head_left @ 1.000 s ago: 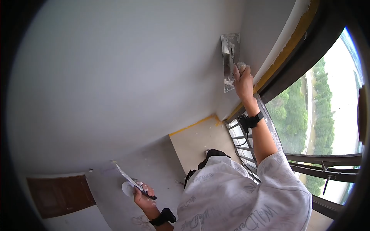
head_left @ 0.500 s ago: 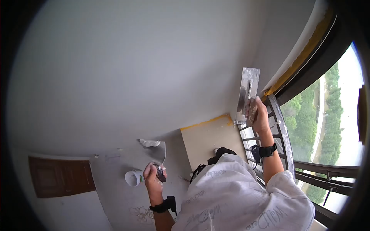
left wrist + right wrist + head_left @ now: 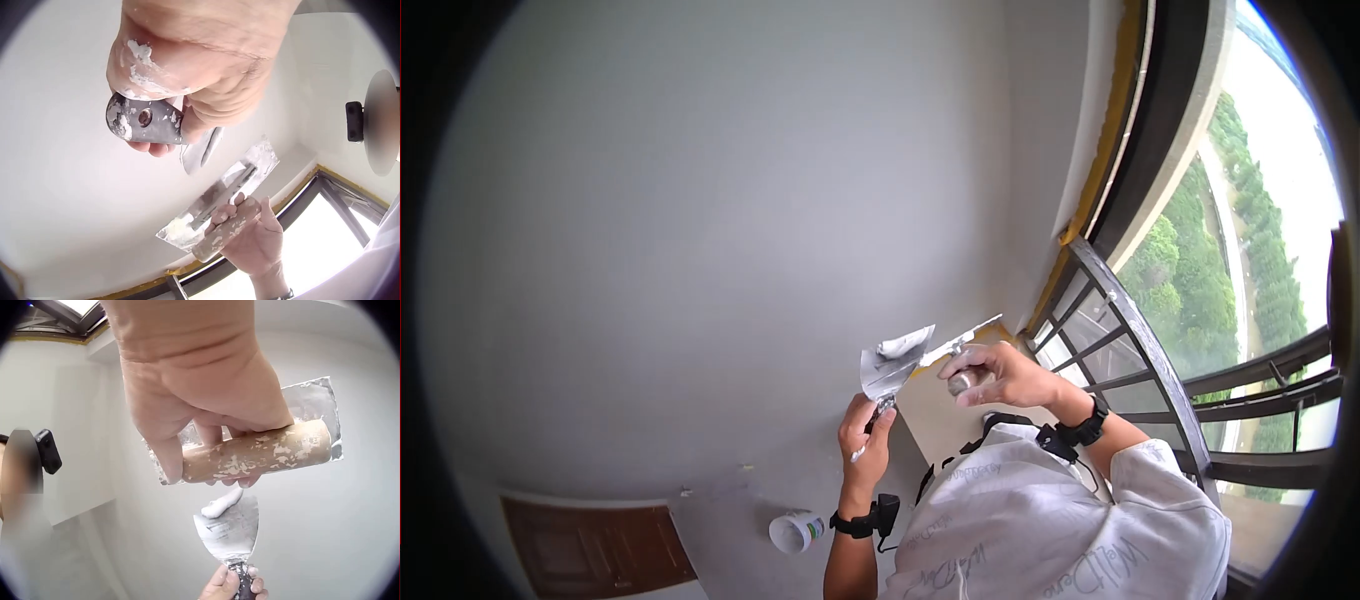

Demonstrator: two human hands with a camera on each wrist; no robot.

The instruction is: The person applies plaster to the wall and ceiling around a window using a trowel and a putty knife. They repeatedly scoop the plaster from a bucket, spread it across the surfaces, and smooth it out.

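My left hand (image 3: 867, 445) grips the dark handle of a putty knife (image 3: 231, 534), whose wide blade points up and carries a roll of white putty (image 3: 222, 503) near its edge. White smears mark the heel of that hand in the left wrist view. In my right hand (image 3: 1010, 378) is a plastering trowel (image 3: 219, 199), held by its wooden handle (image 3: 256, 453), which is spotted with dried putty. The trowel's flat metal plate stands just beyond the putty knife's blade, edge-on in the head view.
A grey-white wall (image 3: 750, 200) fills the left and middle. To the right are a window (image 3: 1190, 230) with dark railings (image 3: 1140, 340) and yellow tape (image 3: 1100, 150) along its frame. A white bucket (image 3: 795, 532) stands on the floor near a brown door (image 3: 595, 545).
My right hand has come down from the wall near the window corner with the trowel. My left hand has risen and turned the putty knife blade upward, so both tools are now close together.
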